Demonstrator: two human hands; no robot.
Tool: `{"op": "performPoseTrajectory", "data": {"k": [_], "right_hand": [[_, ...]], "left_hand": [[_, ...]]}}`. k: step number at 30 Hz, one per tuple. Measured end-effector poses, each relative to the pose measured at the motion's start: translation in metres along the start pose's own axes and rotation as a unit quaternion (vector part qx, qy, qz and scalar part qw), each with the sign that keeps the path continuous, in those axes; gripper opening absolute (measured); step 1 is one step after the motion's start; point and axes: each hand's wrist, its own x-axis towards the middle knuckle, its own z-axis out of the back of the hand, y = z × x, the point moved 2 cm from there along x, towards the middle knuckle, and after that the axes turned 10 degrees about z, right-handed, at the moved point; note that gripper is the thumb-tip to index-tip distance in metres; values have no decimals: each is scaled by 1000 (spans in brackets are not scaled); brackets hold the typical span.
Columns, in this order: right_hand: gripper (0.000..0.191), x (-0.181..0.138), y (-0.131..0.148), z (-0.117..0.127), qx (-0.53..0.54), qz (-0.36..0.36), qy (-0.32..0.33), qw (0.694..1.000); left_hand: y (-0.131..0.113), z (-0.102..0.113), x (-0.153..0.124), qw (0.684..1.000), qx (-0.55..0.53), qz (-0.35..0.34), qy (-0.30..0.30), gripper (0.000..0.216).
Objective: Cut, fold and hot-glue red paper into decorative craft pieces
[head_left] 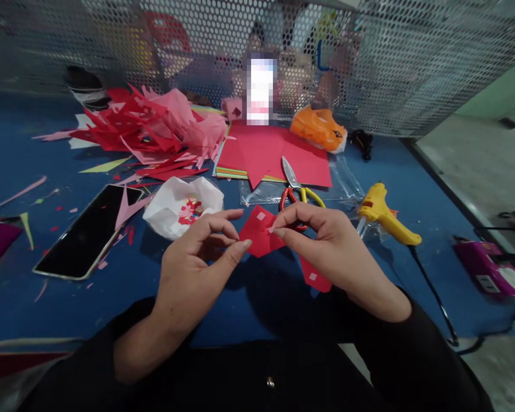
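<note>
A small red paper piece (pixel 257 243) with a pale diamond on it is held above the blue table. My left hand (pixel 199 257) pinches its left edge between thumb and finger. At its right side, the thumb and index finger of my right hand (pixel 321 240) close on a tiny light pink paper bit (pixel 271 229) at its surface. Below my right hand shows a second red paper piece (pixel 316 277), also with a pale diamond and partly covered by the hand. Scissors (pixel 292 174) with red and yellow handles lie just behind, their grips partly hidden.
A white paper bowl (pixel 163 214) holds small red and pink bits. Around lie a dark phone (pixel 81 240), red and pink scraps (pixel 154 126), stacked coloured paper (pixel 292 154), an orange packet (pixel 320 129) and a corded yellow glue gun (pixel 386 212). A perforated metal panel (pixel 214 34) stands behind.
</note>
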Motion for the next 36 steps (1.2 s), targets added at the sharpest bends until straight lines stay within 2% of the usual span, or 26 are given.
{"op": "performPoseTrajectory", "data": {"k": [3,6,8,13,18,25,36], "right_hand": [[10,-1,-1,-1,0,4,4,1000],[9,-2,-2,-2,-4,8,8,1000],[8,-2,-2,-2,-8,22,7,1000],[10,-5,1,-3,-87,135,-1,987],[14,-11,8,-10,-206,228,38,951],[17,-13,12,-16,-266,249,60,929],[13,-15,12,-17,-253,242,36,936]], "left_hand": [[-3,-1,2,998,-8,12,59,15],[-4,-4,4,989,-10,59,135,12],[-4,-5,4,984,-22,87,154,12],[0,-7,4,983,-67,111,129,13],[1,-6,6,988,-62,87,113,15],[1,-5,5,993,-22,45,105,12],[-2,-5,4,997,23,4,79,9]]}}
